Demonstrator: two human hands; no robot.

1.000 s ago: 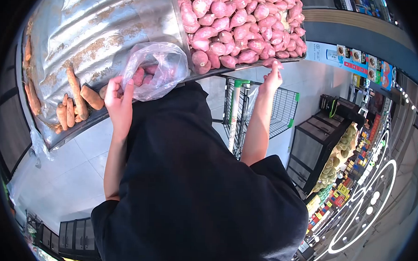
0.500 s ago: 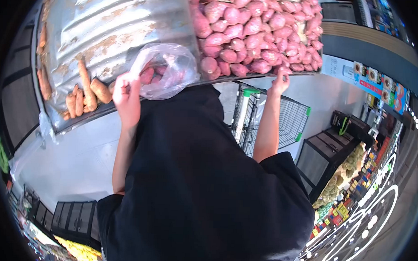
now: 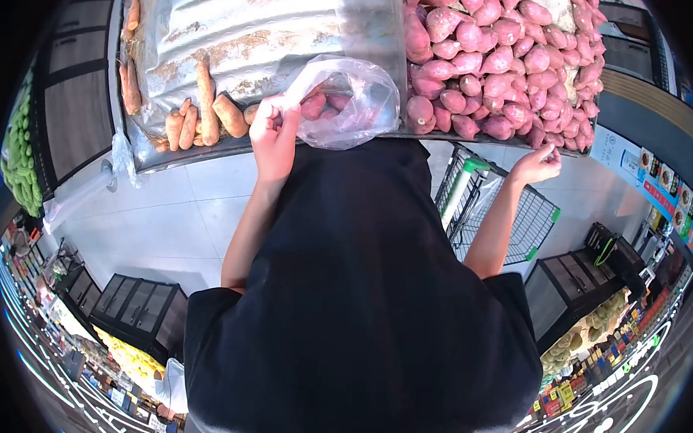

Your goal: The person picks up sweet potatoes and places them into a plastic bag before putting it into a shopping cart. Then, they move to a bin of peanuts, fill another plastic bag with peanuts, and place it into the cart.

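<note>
Plastic bag [image 3: 379, 103] clamped in our left fingers [image 3: 275, 131], right fingers [image 3: 537, 165] together beside the desk [image 3: 249, 41] edge, over open floor [image 3: 159, 217].

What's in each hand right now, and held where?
Left hand: clear plastic bag, gripped at the left side of its open rim. Right hand: cannot tell whether the fingertips pinch anything.

Sweet potatoes [image 3: 498, 60] partly beyond top edge.
</note>
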